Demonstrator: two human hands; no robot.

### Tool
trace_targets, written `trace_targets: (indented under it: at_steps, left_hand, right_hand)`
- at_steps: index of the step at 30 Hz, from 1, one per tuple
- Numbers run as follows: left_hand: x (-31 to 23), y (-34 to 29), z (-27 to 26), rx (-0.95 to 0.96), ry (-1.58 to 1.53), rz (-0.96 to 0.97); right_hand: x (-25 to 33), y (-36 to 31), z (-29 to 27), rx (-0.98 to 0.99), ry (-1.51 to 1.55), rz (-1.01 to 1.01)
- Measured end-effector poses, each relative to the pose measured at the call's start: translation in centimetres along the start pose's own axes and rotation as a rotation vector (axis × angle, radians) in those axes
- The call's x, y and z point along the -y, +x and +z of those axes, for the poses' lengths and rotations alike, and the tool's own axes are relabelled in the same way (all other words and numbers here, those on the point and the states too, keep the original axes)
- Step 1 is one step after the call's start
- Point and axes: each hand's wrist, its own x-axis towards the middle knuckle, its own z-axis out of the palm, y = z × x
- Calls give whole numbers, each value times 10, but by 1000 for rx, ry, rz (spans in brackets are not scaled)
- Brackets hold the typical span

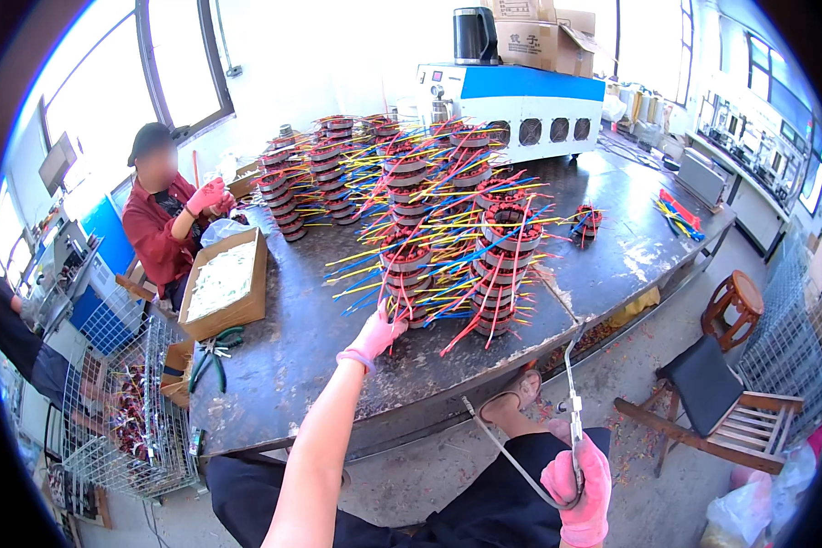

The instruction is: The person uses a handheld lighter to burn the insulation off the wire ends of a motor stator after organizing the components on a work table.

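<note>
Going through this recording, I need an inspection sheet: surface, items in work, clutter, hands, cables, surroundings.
Surface: dark table, scuffed, with pale worn patches.
Items in work: stacks of rings bristling with coloured wires; a bent metal tool.
Clutter: pliers beside an open carton of small white pieces.
Hands: both pink-gloved; left hand at the lower part of a front stack, grip unclear; right hand closed around the metal tool, off the table.
Cables: no power cord clearly made out.
Surroundings: co-worker at left; blue-and-white machine behind the stacks; chair and stool at right.
</note>
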Motion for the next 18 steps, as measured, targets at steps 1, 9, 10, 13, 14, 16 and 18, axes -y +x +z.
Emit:
trace_targets:
  at_steps: [1,9,10,13,14,16,18]
  left_hand:
    - [3,-6,-4,-11,33,6]
    - [-75,-59,-56,342,-137,-172]
    - [-105,-68,-71,414,-203,-240]
    - [-112,-65,-177,281,310,-396]
    - [-127,-62,-197,49,448,-316]
    - [-150,-34,-203,-242,394,-48]
    - [-173,-3,-172,-149,212,273]
  right_hand:
    - [-1,-1,1,3,3,3]
    - [-9,-4,0,-32,-35,-16]
    - [-9,-5,-5,-47,-48,-26]
    - [-13,-8,0,-21,0,-36]
    - [-14,-8,1,-13,11,-41]
    - [-13,-9,-2,10,40,-50]
    - [-17,-8,-6,48,71,-44]
